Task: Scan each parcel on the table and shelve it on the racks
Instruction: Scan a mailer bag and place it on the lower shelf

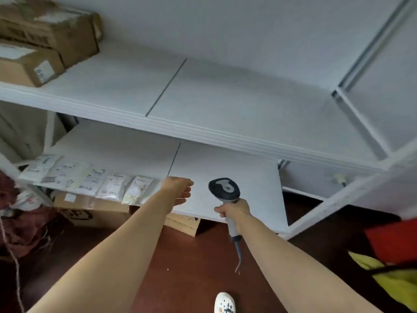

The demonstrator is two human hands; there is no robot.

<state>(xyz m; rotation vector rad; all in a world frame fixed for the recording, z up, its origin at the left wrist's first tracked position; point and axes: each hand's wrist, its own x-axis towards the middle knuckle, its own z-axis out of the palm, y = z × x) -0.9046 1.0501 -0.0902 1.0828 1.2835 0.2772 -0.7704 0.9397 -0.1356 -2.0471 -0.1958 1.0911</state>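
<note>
- White shoe (224,303): at the lower edge of the view, on the red-brown floor (191,256).
- Right grip (234,211): fingers curled tight round the grey handle of the scanner (224,188). The dark head points up and away towards the rack. A thin cable hangs from the handle's base, beside the forearm.
- Left grip (180,190): held out over the front edge of the lower shelf (237,172). The fingers are loose and slightly bent, with nothing held. It sits just beside the right end of the parcel row, but whether it touches cannot be told.
- Flat parcels (90,179): a row of white bags with printed labels. They lie side by side along the front left part of the lower shelf. The print is too blurred to read.
- Floor boxes (90,215): brown cardboard, under the lower shelf. One bears a dark printed mark.
- Dark red cloth heap (22,229): on the floor at far left.
- Red and yellow item (392,242): at the right edge, blurred and of unclear kind.
- Upper shelf (225,98): a white board with a seam down its middle.
- Two cardboard boxes (29,64): at the left end of the upper shelf, touching each other. The nearer one carries a white label.
- Rack upright (361,116): a white metal post at the right end of the shelves.
</note>
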